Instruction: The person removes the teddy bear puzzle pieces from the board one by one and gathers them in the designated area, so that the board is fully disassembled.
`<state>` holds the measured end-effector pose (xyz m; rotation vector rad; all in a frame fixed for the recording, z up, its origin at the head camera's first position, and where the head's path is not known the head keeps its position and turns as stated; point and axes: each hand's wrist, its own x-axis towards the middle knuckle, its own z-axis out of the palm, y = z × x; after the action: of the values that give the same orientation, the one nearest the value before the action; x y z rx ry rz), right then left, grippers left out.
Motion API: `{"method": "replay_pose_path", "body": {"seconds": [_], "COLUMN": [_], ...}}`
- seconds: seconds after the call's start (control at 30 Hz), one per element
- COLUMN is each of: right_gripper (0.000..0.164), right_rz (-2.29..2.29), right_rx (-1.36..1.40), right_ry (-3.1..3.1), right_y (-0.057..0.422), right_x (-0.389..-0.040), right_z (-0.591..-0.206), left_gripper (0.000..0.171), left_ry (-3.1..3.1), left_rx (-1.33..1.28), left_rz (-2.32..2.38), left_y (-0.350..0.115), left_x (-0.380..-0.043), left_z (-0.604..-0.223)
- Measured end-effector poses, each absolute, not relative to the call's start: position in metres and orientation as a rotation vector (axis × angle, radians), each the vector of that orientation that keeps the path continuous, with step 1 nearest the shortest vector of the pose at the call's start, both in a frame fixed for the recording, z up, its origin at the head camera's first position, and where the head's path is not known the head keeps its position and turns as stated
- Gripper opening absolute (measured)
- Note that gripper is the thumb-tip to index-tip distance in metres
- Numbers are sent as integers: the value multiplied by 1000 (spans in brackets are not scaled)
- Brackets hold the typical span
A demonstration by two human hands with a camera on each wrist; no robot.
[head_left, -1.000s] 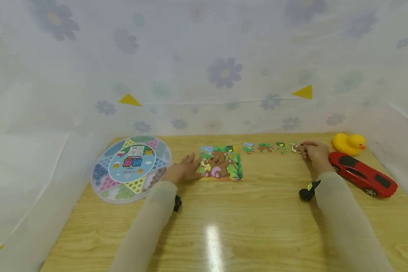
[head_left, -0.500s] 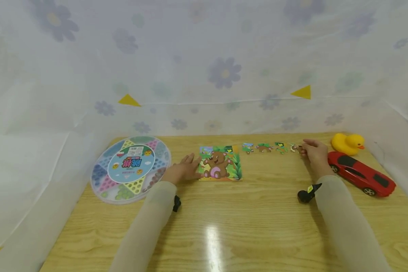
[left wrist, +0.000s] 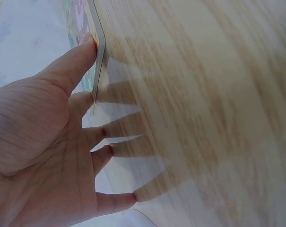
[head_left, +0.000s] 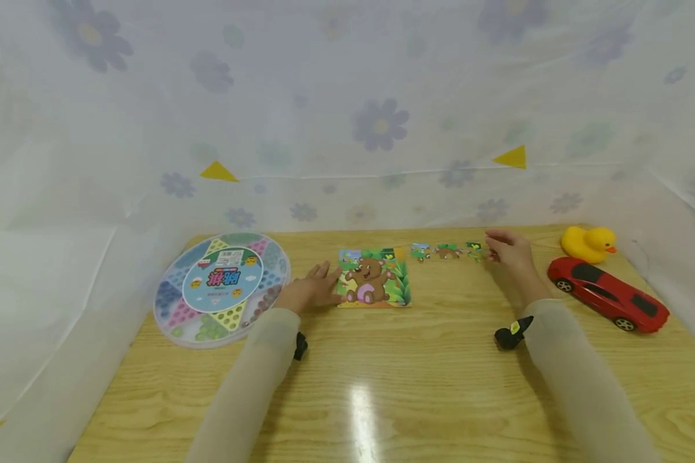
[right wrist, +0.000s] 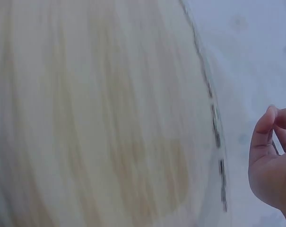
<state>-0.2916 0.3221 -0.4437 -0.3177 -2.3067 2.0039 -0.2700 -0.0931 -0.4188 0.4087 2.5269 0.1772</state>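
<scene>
My left hand [head_left: 313, 289] rests with spread fingers at the left edge of a square bear picture puzzle [head_left: 375, 276]. In the left wrist view the thumb [left wrist: 72, 64] and index finger touch the puzzle's edge. Right of the bear picture, three loose puzzle pieces lie in a row, among them a brown one [head_left: 448, 251]. At the right end of that row my right hand [head_left: 512, 257] pinches another puzzle piece between thumb and fingers. Mostly hidden by the hand, that piece shows only a thin dark edge in the right wrist view, where the hand [right wrist: 273, 161] is raised.
A round Chinese checkers box [head_left: 222, 289] lies left of my left hand. A yellow rubber duck [head_left: 586, 244] and a red toy car [head_left: 608, 294] stand to the right. White flowered sheeting [head_left: 301, 116] encloses the wooden table [head_left: 417, 386] at the back and sides.
My right hand has picked up the rightmost puzzle piece and moved left toward the remaining row. The left hand stays at the bear puzzle. The view has shifted slightly.
</scene>
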Motion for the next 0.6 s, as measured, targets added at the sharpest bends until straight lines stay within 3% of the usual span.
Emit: {"method": "replay_pose_path", "body": {"seconds": [0.1,0.27,0.4,0.6], "right_gripper": [13,13,19,42], "right_rz": [2040,2090,2118,2078], "right_rx": [-271,-160,-71,46], "right_ry": [-2337,-2385,-2424,-2545], "right_y": [308,284,265,238], "right_x": [-291,-291,-291,-294], "right_z": [-440,-438,-438,-446], "left_gripper": [79,79,79,79], "left_ry": [2525,2523,2529,2543], "left_rx": [398,397,404,422], "left_rz": [186,189,185,161], "left_y": [-93,-92,-93,-93], "left_x": [-269,-267,-267,-269], "left_z": [-418,-417,-417,-419]}}
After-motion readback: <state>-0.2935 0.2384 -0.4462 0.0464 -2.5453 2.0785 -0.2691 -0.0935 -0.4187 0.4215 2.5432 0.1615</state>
